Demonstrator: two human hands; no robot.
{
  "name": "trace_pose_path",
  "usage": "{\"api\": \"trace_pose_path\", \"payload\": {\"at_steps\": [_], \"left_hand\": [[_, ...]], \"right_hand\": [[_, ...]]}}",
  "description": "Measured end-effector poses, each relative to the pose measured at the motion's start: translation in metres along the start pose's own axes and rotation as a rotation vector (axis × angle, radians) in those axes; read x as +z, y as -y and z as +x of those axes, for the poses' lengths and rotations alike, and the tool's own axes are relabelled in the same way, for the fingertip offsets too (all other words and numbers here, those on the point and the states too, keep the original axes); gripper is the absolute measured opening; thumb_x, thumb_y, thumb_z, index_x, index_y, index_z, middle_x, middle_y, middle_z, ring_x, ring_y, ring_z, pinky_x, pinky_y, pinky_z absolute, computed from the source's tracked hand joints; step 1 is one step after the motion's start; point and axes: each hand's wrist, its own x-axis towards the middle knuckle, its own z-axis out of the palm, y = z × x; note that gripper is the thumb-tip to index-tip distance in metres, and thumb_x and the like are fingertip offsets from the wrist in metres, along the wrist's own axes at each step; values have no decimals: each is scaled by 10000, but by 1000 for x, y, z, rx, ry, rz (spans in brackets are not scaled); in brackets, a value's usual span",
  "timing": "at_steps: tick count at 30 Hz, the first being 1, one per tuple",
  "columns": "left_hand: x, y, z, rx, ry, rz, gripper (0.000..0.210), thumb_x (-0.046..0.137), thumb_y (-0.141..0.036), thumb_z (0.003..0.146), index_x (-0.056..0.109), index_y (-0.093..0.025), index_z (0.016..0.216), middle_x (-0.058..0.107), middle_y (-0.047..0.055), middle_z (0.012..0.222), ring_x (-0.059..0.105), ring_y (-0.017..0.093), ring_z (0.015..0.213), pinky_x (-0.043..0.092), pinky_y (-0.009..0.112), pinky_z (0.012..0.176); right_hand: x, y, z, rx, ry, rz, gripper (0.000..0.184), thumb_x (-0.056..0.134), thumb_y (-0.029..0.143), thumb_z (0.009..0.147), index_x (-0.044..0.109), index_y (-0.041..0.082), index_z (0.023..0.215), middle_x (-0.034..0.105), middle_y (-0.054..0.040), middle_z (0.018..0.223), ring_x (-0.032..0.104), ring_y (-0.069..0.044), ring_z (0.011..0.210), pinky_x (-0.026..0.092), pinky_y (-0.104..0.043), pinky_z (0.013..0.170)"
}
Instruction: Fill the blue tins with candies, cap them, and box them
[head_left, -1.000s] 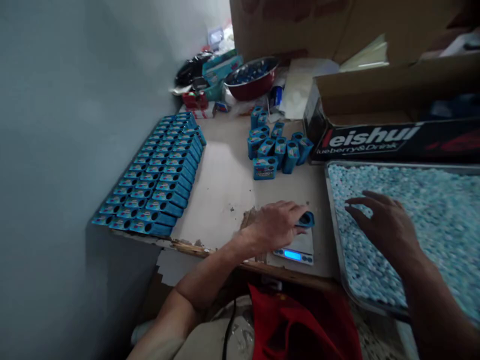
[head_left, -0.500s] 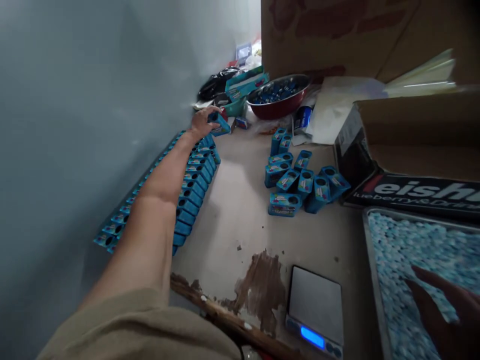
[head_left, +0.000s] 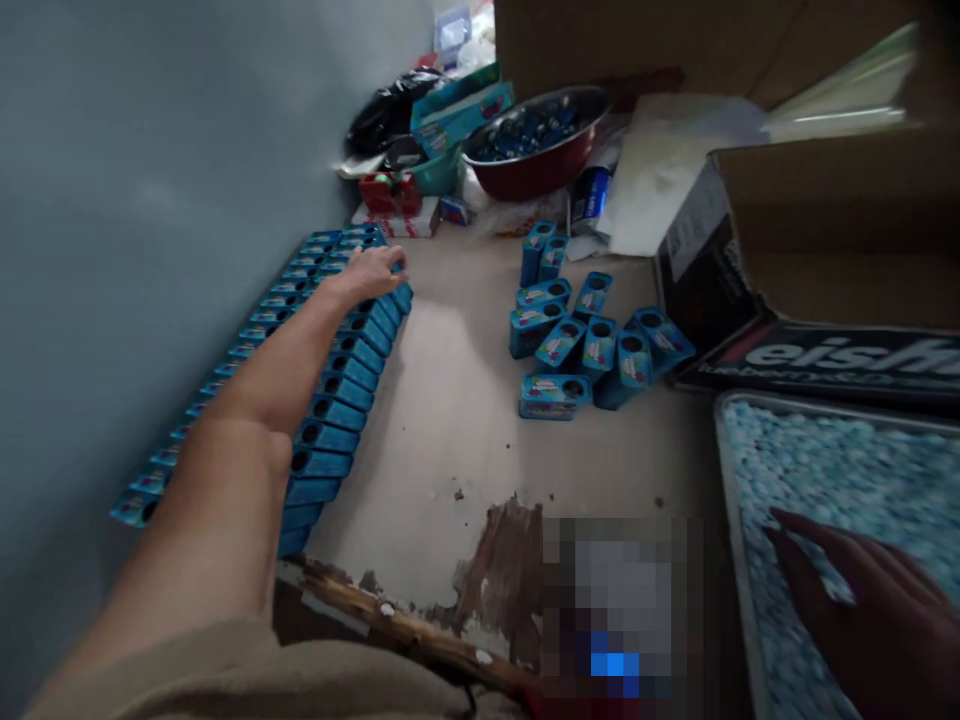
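My left hand [head_left: 379, 272] reaches to the far end of tightly packed rows of small blue plastic containers [head_left: 330, 408], each with a round dark hole in its top. Its fingers curl down over a blue container [head_left: 401, 268] at the right edge of the rows, mostly hidden by the hand. At the lower right, my right hand [head_left: 862, 610] rests over a metal tray [head_left: 739, 560] spread with pale blue candies [head_left: 847, 450]. The thumb and fingertips there come together low among the candies; whatever is between them is too dark to make out.
Several loose blue containers [head_left: 600, 345] stand mid-table. Behind them are a red bowl [head_left: 525, 175] of dark blue pieces and a blue can [head_left: 591, 198]. An open cardboard box [head_left: 840, 250] is at right. A pixelated patch covers the scale [head_left: 622, 600]. The wall is close on the left.
My left hand has brought the blue container it held down and nearer, onto the end of the rows. My right hand stays over the candies. The view has shifted slightly.
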Motion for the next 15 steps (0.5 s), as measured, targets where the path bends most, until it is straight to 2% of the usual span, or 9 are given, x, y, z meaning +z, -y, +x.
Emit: {"api": "trace_pose_path", "payload": {"at_steps": [4,7,9,11,12,13,15], "left_hand": [[6,-11,-6,85,-122,-68,522,810,-372,924,709,-147,1384,689,113,1458,533,326,1428,364,522,1291],[4,-37,-16,211,-223,-188,595,878,-462,841,748,-216,1367,694,104,1478,522,381,1475,341,539,1323],[9,-68,-33,306,-161,-282,542,924,-534,753,813,-267,1211,777,99,1297,646,396,1329,459,527,1233],[24,-107,-60,376,0,-365,556,993,-560,617,834,-284,1072,815,60,1025,749,365,1078,581,495,1052],[35,-129,-76,384,90,-424,599,1020,-544,565,831,-281,1069,810,38,943,766,347,1008,605,475,995],[47,-151,-92,385,158,-510,623,1032,-530,549,829,-274,1079,809,30,912,776,341,994,616,463,973],[74,-191,-124,360,181,-738,626,1016,-552,600,819,-250,1112,825,39,941,785,336,1047,636,456,976]], "right_hand": [[-5,12,14,-164,-85,-35,206,595,368,1139,766,256,1163,844,-90,967,806,-321,807,620,-448,697],[-4,15,16,-178,-89,-27,208,596,331,1151,771,220,1162,843,-92,972,800,-308,837,609,-430,749],[-3,15,15,-178,-87,-7,237,588,342,1157,780,204,1161,844,-96,983,794,-306,858,601,-430,777],[-1,14,14,-175,-88,11,254,587,349,1157,790,197,1160,844,-101,990,789,-302,875,598,-428,808],[0,14,13,-169,-84,18,252,589,346,1153,794,199,1160,845,-102,996,788,-298,886,597,-426,825],[0,13,13,-157,-80,23,253,589,342,1150,800,202,1156,846,-102,998,785,-296,893,598,-426,842],[0,13,14,-113,-66,28,264,584,342,1139,811,208,1145,846,-107,997,776,-303,902,597,-441,872]]}}
